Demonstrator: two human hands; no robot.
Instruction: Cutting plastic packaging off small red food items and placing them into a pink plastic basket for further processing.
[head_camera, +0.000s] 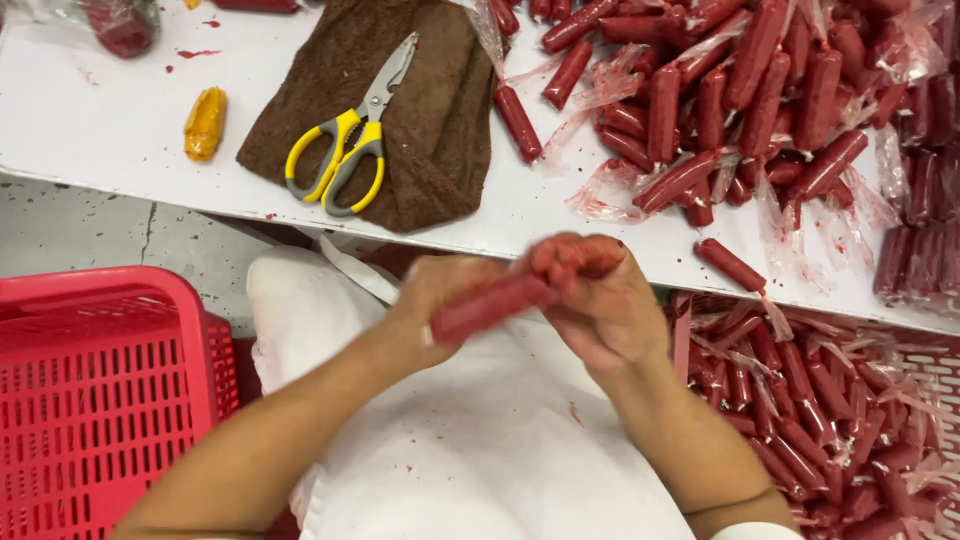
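Here, closest in, the two forearms come up over a white apron and meet just short of the desk edge. The left hand and the right hand share one red sausage stick between them; the left fingers are wrapped round its lower end, and the right fingers are bunched together on its upper end, stained red. The stick is blurred, so the finer detail of the grip cannot be told.

To the left, beside the apron, stands a red plastic basket with slotted walls. To the right, below the desk edge, another basket holds a heap of red sticks mixed with clear wrappers.

Further out, on the white desk, a brown cloth lies with a pair of scissors on it — yellow and grey handles, blades shut and pointing up to the right. Left of the cloth sits a small yellow lump, well apart from it. Right of the cloth a big pile of red sticks spreads among torn clear wrappers — two single sticks lie loose, one just beside the cloth, one near the desk edge.
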